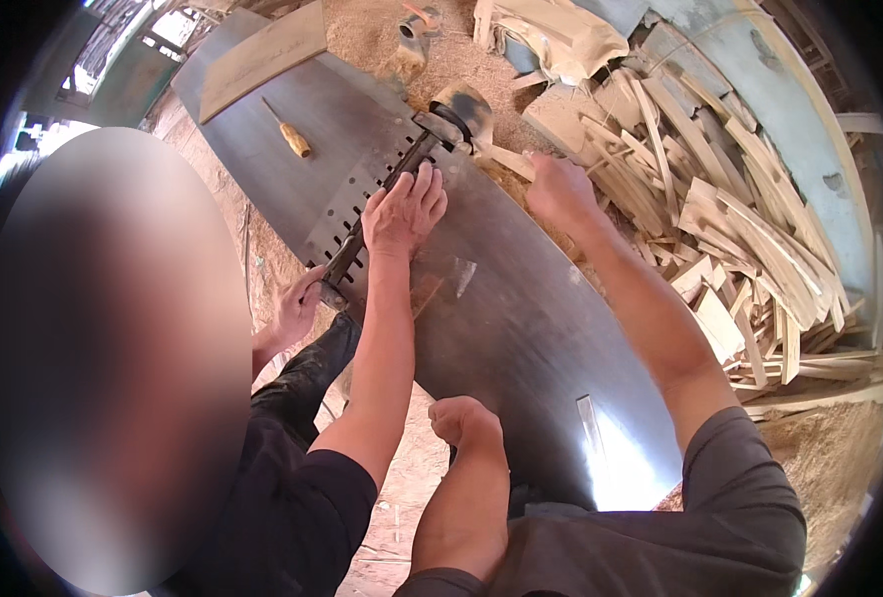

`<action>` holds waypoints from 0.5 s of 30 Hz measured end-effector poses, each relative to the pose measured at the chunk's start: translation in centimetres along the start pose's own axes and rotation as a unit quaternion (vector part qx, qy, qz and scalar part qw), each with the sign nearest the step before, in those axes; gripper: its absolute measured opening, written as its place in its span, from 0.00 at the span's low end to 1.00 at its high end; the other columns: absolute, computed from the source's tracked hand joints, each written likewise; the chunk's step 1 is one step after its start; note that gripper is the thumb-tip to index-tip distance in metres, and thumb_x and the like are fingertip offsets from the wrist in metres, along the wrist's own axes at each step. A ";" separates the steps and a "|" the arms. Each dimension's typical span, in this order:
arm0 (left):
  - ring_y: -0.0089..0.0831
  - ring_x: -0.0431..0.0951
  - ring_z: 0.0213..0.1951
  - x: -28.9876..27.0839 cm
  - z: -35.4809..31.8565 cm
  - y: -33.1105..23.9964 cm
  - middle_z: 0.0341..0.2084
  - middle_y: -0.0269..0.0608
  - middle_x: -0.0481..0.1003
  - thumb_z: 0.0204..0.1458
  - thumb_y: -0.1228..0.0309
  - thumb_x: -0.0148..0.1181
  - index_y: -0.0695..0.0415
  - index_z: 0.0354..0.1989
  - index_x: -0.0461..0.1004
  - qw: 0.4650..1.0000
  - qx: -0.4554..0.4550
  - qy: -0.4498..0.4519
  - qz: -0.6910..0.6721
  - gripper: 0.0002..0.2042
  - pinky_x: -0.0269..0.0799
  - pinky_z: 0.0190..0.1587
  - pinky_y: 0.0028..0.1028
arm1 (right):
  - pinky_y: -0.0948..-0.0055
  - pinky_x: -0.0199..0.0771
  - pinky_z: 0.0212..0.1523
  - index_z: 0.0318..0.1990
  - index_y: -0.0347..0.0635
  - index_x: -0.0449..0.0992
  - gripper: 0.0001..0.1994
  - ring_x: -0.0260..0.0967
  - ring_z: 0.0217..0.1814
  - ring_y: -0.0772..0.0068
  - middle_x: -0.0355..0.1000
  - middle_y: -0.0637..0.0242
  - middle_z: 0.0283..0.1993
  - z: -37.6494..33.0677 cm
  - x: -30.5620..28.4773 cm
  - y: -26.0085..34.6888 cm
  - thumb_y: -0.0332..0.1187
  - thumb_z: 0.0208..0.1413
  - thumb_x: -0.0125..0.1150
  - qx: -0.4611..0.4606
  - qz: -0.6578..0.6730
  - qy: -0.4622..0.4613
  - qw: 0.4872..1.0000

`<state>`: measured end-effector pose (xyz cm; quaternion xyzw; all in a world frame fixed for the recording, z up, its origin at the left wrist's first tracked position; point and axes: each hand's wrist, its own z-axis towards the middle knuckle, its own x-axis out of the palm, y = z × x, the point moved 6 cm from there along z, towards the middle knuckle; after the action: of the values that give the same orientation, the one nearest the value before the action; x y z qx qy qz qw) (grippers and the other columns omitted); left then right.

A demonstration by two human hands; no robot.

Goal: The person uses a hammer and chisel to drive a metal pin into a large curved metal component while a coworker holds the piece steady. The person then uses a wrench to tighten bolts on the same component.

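My right hand [559, 191] is closed around the end of a pale wooden stick [509, 162], which points toward the round pulley [464, 111] beside the planer's cutter shaft. My left hand [465, 420] is curled into a fist at the near edge of the metal planer table [521, 328], and I see nothing in it. A co-worker at the left lays one hand [405, 211] on the dark cutter shaft [417, 157]. Their other hand [295, 306] is at the shaft's near end.
On the far table half lie a screwdriver [293, 137] with a yellowish handle and a wooden board [265, 62]. A narrow strip [591, 438] rests on the near half. Heaped wood offcuts [700, 189] are at the right, with sawdust [362, 40] behind the table.
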<state>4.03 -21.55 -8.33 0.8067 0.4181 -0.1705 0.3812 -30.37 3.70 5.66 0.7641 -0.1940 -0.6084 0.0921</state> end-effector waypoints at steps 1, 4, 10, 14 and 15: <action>0.38 0.85 0.47 0.0 -0.1 -0.1 0.46 0.45 0.81 0.60 0.69 0.58 0.58 0.52 0.73 1.000 0.006 0.004 0.013 0.14 0.84 0.43 0.34 | 0.47 0.78 0.52 0.49 0.39 0.78 0.14 0.78 0.50 0.38 0.79 0.44 0.47 0.0 0.9 -0.3 0.28 0.55 0.55 0.009 0.010 0.004 1.000; 0.39 0.85 0.47 0.3 0.1 -0.4 0.47 0.46 0.81 0.60 0.70 0.59 0.58 0.54 0.73 1.000 0.015 0.010 0.008 0.15 0.84 0.44 0.34 | 0.47 0.78 0.50 0.47 0.38 0.77 0.13 0.79 0.49 0.40 0.79 0.45 0.45 0.3 2.7 -0.6 0.29 0.55 0.56 0.009 0.015 -0.030 0.999; 0.42 0.85 0.47 0.7 1.0 0.4 0.50 0.46 0.80 0.59 0.71 0.59 0.58 0.56 0.73 0.998 -0.024 0.012 -0.059 0.17 0.84 0.46 0.35 | 0.48 0.79 0.48 0.44 0.35 0.78 0.12 0.79 0.47 0.41 0.80 0.43 0.43 1.5 2.6 0.3 0.30 0.55 0.57 -0.019 0.024 -0.017 0.999; 0.40 0.86 0.40 1.0 2.0 0.9 0.43 0.44 0.81 0.60 0.69 0.57 0.55 0.50 0.75 0.993 -0.015 -0.009 -0.118 0.11 0.84 0.38 0.36 | 0.48 0.78 0.51 0.44 0.34 0.79 0.13 0.79 0.49 0.39 0.79 0.42 0.44 2.7 3.2 1.2 0.31 0.53 0.57 0.100 0.136 0.016 0.986; 0.39 0.87 0.37 0.6 2.0 0.9 0.39 0.43 0.81 0.61 0.68 0.55 0.54 0.46 0.77 0.990 -0.005 -0.018 -0.140 0.09 0.84 0.34 0.36 | 0.48 0.78 0.52 0.45 0.36 0.79 0.14 0.78 0.50 0.39 0.79 0.43 0.45 2.5 4.1 2.5 0.31 0.53 0.57 0.123 0.144 -0.006 0.982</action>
<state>5.15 -23.06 -9.57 0.7353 0.5210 -0.2343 0.3647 -32.46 0.01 2.27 0.7303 -0.3757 -0.5645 0.0830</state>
